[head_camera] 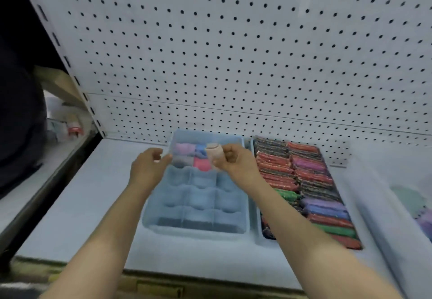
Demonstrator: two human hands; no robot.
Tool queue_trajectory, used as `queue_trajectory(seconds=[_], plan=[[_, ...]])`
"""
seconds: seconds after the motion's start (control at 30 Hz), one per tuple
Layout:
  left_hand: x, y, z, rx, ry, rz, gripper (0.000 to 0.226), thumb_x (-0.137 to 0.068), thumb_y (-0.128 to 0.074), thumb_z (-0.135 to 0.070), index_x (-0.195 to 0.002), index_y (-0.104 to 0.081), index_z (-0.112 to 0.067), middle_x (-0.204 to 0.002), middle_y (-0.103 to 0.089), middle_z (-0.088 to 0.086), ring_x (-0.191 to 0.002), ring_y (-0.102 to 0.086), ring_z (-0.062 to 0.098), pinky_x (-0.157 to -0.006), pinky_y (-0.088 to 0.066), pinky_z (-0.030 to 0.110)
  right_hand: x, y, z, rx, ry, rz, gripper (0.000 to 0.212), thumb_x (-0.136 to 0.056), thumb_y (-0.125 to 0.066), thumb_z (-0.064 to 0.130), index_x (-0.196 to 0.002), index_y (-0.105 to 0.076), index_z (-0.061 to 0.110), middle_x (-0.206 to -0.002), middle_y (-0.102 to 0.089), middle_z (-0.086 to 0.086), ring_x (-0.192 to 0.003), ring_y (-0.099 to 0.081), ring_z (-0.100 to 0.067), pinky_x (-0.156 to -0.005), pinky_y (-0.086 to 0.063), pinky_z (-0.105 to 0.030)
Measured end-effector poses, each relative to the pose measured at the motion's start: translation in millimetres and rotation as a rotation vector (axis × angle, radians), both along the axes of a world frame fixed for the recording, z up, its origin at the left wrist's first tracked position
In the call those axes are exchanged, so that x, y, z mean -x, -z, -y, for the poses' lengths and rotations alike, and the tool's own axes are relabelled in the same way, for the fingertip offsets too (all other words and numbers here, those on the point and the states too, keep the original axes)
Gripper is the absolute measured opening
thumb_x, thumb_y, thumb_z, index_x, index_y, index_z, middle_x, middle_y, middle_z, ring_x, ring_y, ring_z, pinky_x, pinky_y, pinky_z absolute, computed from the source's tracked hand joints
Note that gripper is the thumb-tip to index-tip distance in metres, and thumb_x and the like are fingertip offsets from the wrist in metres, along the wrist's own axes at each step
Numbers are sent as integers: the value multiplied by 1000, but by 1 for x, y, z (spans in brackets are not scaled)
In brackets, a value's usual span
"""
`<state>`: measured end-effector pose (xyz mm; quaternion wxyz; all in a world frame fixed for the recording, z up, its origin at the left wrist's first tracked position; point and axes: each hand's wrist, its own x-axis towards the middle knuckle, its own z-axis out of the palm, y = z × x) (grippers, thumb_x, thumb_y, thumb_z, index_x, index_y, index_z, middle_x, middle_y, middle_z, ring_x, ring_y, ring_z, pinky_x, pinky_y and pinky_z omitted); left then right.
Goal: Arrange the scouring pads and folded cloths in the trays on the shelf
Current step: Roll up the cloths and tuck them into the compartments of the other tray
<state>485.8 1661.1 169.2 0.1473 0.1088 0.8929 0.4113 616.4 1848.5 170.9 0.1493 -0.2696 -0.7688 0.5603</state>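
Note:
A clear blue divided tray (163, 219) lies on the white shelf. Its back cells hold folded cloths in pink (184, 148), blue and red (201, 164); the front cells show no cloths. My right hand (233, 159) pinches a pale peach folded cloth (214, 154) above the tray's back right cells. My left hand (148, 166) hovers at the tray's back left edge, fingers loosely curled, holding nothing. To the right, a second tray (257, 233) is packed with rows of glittery scouring pads (311, 181) in red, purple, green and dark colours.
A white pegboard wall (233, 53) rises behind the shelf. A larger clear bin (374, 205) stands at the right with blurred pale items inside. A dark upright and another shelf with small items lie at the left. The shelf's front edge (210, 273) runs below my forearms.

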Motion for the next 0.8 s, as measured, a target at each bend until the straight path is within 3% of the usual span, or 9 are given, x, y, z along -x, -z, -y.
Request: queue_trajectory(seconds=[0.07, 0.17, 0.33, 0.5, 0.6, 0.73, 0.8], plan=[[4, 12, 2, -82, -8, 101, 35, -89, -71, -33, -117, -69, -12, -113, -71, 5, -106, -65, 29, -91, -50, 38, 4, 10, 3, -175, 55, 62, 18, -84, -75, 12, -95, -63, 18, -92, -71, -3, -86, -67, -21, -78, -55, -37], [8, 22, 5, -239, -91, 193, 14, -83, -77, -21, -95, -75, -13, -93, -74, 5, -95, -70, 30, -88, -56, 45, 6, 18, -4, -625, 43, 165, 17, -87, -71, 19, -102, -64, 14, -92, -72, -8, -83, -66, -30, -61, -43, -35], [15, 32, 7, -310, -150, 240, 16, -82, -78, -23, -95, -76, -15, -93, -75, 2, -92, -70, 26, -90, -57, 46, 18, 19, -12, -1076, -70, 363, 23, -85, -65, 16, -107, -64, 13, -94, -72, -12, -84, -67, -38, -62, -32, -34], [15, 33, 12, -344, -172, 222, 13, -86, -74, -17, -98, -75, -13, -95, -74, 3, -95, -69, 27, -90, -56, 42, 30, 8, -10, -1253, -149, 617, 22, -87, -63, 25, -109, -65, 27, -102, -72, -1, -95, -69, -27, -73, -35, -31], [19, 33, 15, -332, -160, 215, 17, -87, -71, -15, -103, -75, -11, -98, -74, 4, -96, -68, 27, -91, -55, 41, 38, 0, -12, -1223, -223, 755, 24, -89, -60, 25, -111, -65, 29, -108, -70, -1, -101, -66, -26, -73, -35, -28], [20, 31, 16, -320, -149, 216, 19, -88, -70, -16, -106, -73, -10, -100, -72, 4, -97, -67, 26, -87, -53, 36, 45, -1, -12, -1183, -296, 827, 6, -83, -61, 29, -88, -61, 26, -91, -67, 3, -93, -66, -24, -73, -31, -30], [20, 29, 15, -318, -143, 209, 18, -89, -69, -16, -106, -73, -10, -100, -72, 4, -96, -66, 25, -85, -52, 33, 47, 4, -14, -1163, -324, 840, 7, -82, -64, 28, -87, -59, 27, -95, -69, 4, -94, -65, -23, -75, -32, -32]])
